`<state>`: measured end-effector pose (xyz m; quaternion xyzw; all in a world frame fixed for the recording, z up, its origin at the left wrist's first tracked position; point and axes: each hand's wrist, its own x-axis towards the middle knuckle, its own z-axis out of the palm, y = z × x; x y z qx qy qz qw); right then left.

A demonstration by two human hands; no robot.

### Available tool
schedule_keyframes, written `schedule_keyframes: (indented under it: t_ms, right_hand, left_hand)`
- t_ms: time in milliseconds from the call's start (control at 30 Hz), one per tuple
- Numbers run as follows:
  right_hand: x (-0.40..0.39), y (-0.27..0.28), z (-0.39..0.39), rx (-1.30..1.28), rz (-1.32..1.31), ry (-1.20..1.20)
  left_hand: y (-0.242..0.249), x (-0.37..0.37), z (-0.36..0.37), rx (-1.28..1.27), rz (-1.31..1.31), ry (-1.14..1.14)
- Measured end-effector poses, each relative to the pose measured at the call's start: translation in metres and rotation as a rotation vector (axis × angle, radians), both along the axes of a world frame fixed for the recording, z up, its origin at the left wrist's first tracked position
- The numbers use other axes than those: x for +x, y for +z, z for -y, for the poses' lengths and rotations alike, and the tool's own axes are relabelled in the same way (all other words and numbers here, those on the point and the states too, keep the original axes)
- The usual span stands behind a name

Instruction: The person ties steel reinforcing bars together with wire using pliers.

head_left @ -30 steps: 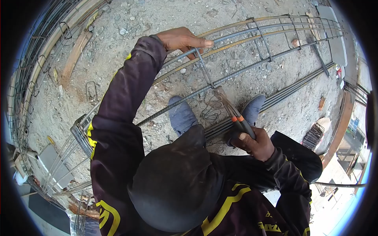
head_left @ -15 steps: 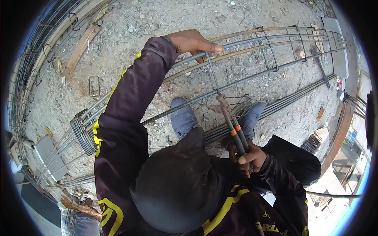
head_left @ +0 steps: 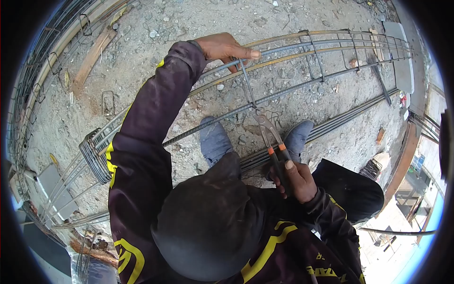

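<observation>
A long rebar cage point(head_left: 283, 94) of ribbed bars and square stirrups runs across in front of me. My left hand point(head_left: 228, 49) is closed round its upper bars, thumb along the top, right beside a stirrup point(head_left: 246, 81). My right hand point(head_left: 299, 181) grips a pair of pincers point(head_left: 275, 147) by their black handles with orange bands. The pincers' jaws are at the near bar, where the stirrup's lower corner meets it. Thin tie wire point(head_left: 273, 117) loops out beside the jaws.
Both my shoes point(head_left: 215, 141) stand on gravelly ground, with a bundle of loose bars point(head_left: 326, 127) by them. Stacked stirrups point(head_left: 94, 156) hang around bars at left. A wooden plank point(head_left: 94, 59) lies at upper left. A flat bar point(head_left: 382, 84) leans at right.
My right hand has turned the pincers, so their jaws now face differently and the handles have swung slightly left. My left hand keeps its hold; the whole view has shifted a little.
</observation>
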<state>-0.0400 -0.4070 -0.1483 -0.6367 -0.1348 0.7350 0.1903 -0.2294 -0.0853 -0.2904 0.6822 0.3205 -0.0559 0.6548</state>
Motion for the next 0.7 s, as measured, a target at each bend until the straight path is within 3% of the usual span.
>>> schedule_keyframes:
  t_ms: [133,233,267,367,433,533,633,700]
  right_hand:
    - [0.018,-0.018,0.023,-0.28,-0.82,-0.467]
    - [0.017,-0.024,0.013,-0.038,-0.158,-0.117]
    - [0.023,-0.022,0.004,-0.04,-0.205,-0.196]
    - [0.01,0.013,-0.023,0.071,0.065,0.174]
    - [0.004,0.02,-0.019,0.194,0.344,0.246]
    - [0.007,0.011,-0.005,0.67,0.899,0.486]
    - [0.011,0.019,-0.015,0.791,1.125,0.696]
    - [0.014,0.016,-0.01,0.426,0.426,0.207]
  left_hand:
    - [0.002,0.005,-0.003,0.034,0.024,-0.023]
    - [0.002,-0.002,-0.003,0.004,0.04,0.003]
    - [0.005,-0.002,-0.004,-0.014,0.025,-0.013]
    - [0.004,0.003,-0.007,-0.029,-0.006,-0.048]
    - [0.007,0.0,-0.008,-0.01,-0.018,-0.039]
    - [0.013,0.0,-0.008,-0.026,0.009,-0.033]
    - [0.011,0.0,-0.007,-0.034,-0.013,-0.047]
    - [0.009,0.001,-0.006,-0.02,-0.011,-0.03]
